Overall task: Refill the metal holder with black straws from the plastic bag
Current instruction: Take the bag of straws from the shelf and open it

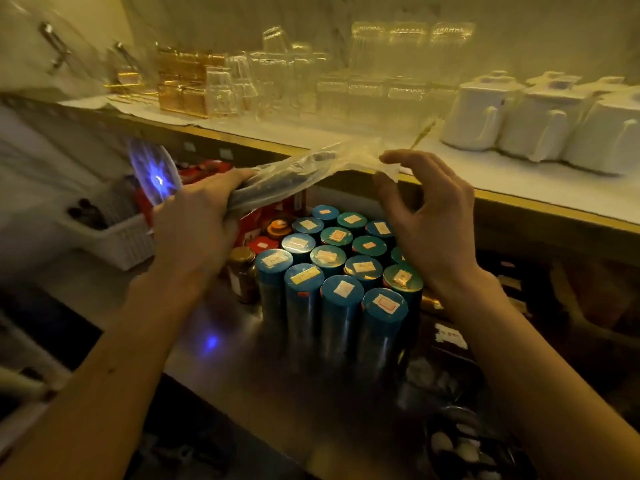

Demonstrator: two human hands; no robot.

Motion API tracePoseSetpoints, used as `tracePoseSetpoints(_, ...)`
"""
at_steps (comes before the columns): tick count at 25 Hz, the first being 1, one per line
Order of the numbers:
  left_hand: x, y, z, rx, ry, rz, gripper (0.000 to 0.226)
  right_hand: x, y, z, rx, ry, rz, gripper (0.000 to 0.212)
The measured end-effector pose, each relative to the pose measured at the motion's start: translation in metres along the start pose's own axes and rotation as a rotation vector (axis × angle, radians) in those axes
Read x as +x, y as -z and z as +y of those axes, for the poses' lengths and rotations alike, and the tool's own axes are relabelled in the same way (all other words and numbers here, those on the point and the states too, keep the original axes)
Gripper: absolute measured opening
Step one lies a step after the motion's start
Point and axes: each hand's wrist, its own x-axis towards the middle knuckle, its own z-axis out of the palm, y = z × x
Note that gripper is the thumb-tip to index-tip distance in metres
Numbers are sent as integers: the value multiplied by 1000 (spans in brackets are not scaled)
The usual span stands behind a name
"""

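A clear plastic bag (311, 168) with dark straws (294, 180) inside it stretches sideways above the counter, in front of the shelf edge. My left hand (197, 216) is wrapped around the bag's left end, over the straws. My right hand (429, 209) pinches the bag's loose right end between thumb and forefinger, with the other fingers spread. I cannot make out a metal straw holder in this view.
Several teal-lidded metal canisters (332, 271) stand on the steel counter (242, 368) below the bag. A brown jar (244, 271) and red tins sit beside them. A white basket (114, 233) is at left. The shelf (519, 188) carries glasses (277, 77) and white teapots (540, 119).
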Motion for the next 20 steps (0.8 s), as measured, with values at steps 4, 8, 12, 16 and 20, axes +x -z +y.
tracePoseSetpoints(4, -65, 26, 25, -29, 272, 69, 28, -29, 2, -4, 171, -124, -114, 39)
tracePoseSetpoints(8, -139, 64, 41, -145, 664, 68, 15, -65, -10, -29, 381, -243, -420, 57)
tracePoseSetpoints(12, -202, 116, 66, -325, 864, 128, 7, -101, -30, -75, 719, -281, -836, 68)
tracePoseSetpoints(16, -261, 172, 87, -471, 1043, 273, 23, -142, -38, -140, 1041, -339, -1123, 60)
tracePoseSetpoints(20, -340, 238, 108, -541, 1200, 487, 45, -188, -30, -219, 1193, -299, -1308, 40)
